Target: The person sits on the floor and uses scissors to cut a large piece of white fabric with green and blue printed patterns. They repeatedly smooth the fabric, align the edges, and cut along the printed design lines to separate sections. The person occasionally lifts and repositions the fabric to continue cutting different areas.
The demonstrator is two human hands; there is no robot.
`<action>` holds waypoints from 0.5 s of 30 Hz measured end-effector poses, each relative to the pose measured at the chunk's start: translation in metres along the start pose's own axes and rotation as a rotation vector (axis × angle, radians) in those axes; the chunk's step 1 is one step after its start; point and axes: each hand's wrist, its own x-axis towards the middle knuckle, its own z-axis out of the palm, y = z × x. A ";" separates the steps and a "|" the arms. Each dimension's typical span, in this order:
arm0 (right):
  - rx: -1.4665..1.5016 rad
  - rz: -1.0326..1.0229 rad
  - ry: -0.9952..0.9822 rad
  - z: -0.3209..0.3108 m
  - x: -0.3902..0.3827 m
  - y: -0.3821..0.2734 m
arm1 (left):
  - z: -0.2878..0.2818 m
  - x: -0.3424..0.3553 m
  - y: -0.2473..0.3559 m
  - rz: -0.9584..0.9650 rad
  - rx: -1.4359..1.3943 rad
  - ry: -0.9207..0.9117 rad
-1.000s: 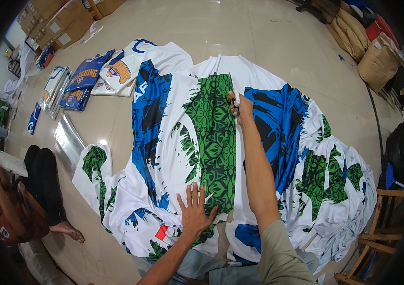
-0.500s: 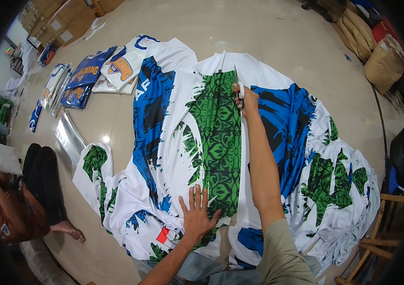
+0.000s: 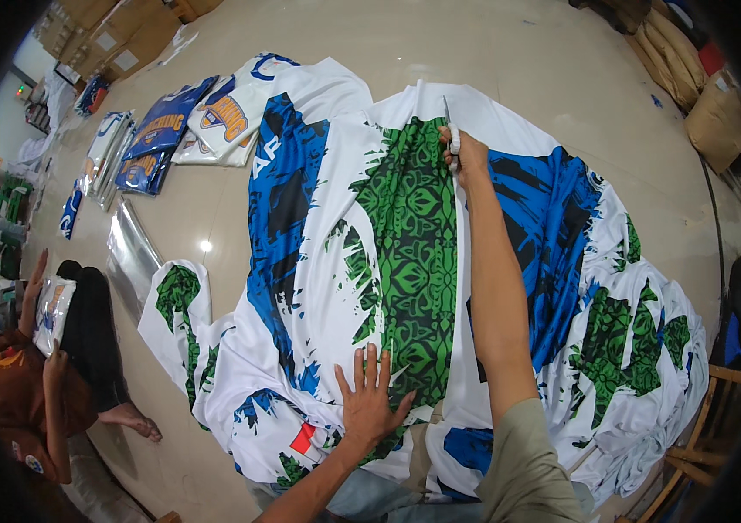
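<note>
A large printed cloth (image 3: pixel 344 235), white with blue, green and black patterns, lies spread over the floor. My right hand (image 3: pixel 466 155) is stretched far out and is closed on a pair of scissors (image 3: pixel 451 139) whose blades point away along the edge of the green strip. My left hand (image 3: pixel 369 403) rests flat with fingers spread on the near end of the cloth, beside the green strip.
Folded printed garments (image 3: pixel 161 139) and clear plastic bags (image 3: pixel 131 253) lie on the floor at left. A seated person (image 3: pixel 48 375) is at lower left. Cardboard boxes (image 3: pixel 118 39) line the far left; brown sacks (image 3: pixel 719 122) stand right. A wooden chair (image 3: pixel 719 418) is at lower right.
My right hand with the scissors has moved farther away along the green strip. My left hand has stayed pressed on the near cloth.
</note>
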 end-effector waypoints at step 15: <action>-0.029 -0.045 0.003 0.019 0.058 -0.001 | -0.004 0.005 -0.001 -0.035 0.004 -0.111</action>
